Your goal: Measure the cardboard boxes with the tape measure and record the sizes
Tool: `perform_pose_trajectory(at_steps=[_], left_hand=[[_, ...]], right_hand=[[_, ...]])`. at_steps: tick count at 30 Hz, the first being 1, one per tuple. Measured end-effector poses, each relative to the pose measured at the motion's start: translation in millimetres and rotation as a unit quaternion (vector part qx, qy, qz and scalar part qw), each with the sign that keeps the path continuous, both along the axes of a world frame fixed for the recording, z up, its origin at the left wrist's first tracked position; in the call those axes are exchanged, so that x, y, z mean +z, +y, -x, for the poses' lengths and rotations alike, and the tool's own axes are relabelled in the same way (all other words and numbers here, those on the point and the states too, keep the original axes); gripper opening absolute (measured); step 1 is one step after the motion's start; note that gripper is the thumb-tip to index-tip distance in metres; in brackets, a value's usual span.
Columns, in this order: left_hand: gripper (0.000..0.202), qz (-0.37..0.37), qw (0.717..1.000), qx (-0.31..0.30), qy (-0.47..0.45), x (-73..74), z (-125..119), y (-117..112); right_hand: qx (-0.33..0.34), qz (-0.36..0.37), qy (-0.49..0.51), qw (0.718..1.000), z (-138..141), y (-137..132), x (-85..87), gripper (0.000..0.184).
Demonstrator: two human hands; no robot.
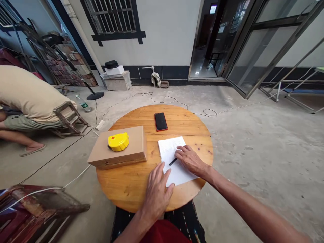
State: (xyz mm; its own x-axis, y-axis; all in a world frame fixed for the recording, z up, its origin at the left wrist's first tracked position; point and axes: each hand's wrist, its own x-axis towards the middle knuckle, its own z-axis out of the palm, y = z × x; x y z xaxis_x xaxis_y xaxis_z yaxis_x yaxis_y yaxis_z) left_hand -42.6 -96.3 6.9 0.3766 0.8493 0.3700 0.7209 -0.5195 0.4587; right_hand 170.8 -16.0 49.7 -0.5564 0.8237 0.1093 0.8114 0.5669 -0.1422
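A small stack of white paper [168,148] lies on the round wooden table [134,184], with faint writing near the top of the upper sheet. My right hand [189,159] rests on the sheet with curled fingers around a black pen [173,161]; one end sticks out to the lower left, and the rest is hidden under the hand. At the paper's left edge, my left hand [159,189] lies with fingers spread and holds nothing. Beyond the paper is a dark phone [161,122] with a red edge. A yellow tape measure [118,141] sits on a brown cardboard box [101,153] at left.
A person in a cream shirt [32,94] bends over at the left, beside a small wooden stool [71,118]. A wooden chair [43,206] stands at lower left. Cables [210,113] cross the concrete floor. A plastic bottle [83,103] and an open glass door [258,50] are farther back.
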Motion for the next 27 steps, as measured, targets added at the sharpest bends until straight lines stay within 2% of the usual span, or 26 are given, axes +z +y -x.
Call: perform_pose_trajectory(at_steps=[2,4,6,8,11,15,19,24,27], left_hand=[[0.045,0.007,0.999,0.037,-0.01,-6.4,-2,8],[0.052,0.012,0.997,0.067,-0.026,-13.9,0,11],[0.058,0.022,0.995,0.086,-0.037,-20.6,2,10],[0.06,0.038,0.994,0.093,-0.037,-25.1,0,7],[0.06,0.049,0.994,0.095,-0.03,-27.4,-6,3],[0.058,0.042,0.993,0.109,-0.024,-26.4,-12,3],[0.056,0.042,0.992,0.116,-0.017,-26.1,-11,5],[0.043,0.024,0.994,0.101,0.02,-27.0,-13,6],[0.045,0.019,0.993,0.111,0.016,-27.5,-14,7]], right_hand=[[-0.069,-0.003,0.025,0.997,-17,-11,7.5,0.023],[-0.17,0.017,0.081,0.982,-36,-27,12.5,0.025],[-0.262,0.079,0.148,0.95,-52,-45,11.9,0.02],[-0.314,0.156,0.189,0.917,-61,-60,5.2,0.018],[-0.334,0.209,0.191,0.899,-62,-73,-10.0,0.022],[-0.337,0.212,0.195,0.896,-53,-74,-22.7,0.021],[-0.33,0.215,0.186,0.9,-50,-73,-25.8,0.022],[-0.32,0.206,0.141,0.914,-48,-77,-26.6,0.028],[-0.319,0.202,0.125,0.917,-45,-79,-26.2,0.03]])
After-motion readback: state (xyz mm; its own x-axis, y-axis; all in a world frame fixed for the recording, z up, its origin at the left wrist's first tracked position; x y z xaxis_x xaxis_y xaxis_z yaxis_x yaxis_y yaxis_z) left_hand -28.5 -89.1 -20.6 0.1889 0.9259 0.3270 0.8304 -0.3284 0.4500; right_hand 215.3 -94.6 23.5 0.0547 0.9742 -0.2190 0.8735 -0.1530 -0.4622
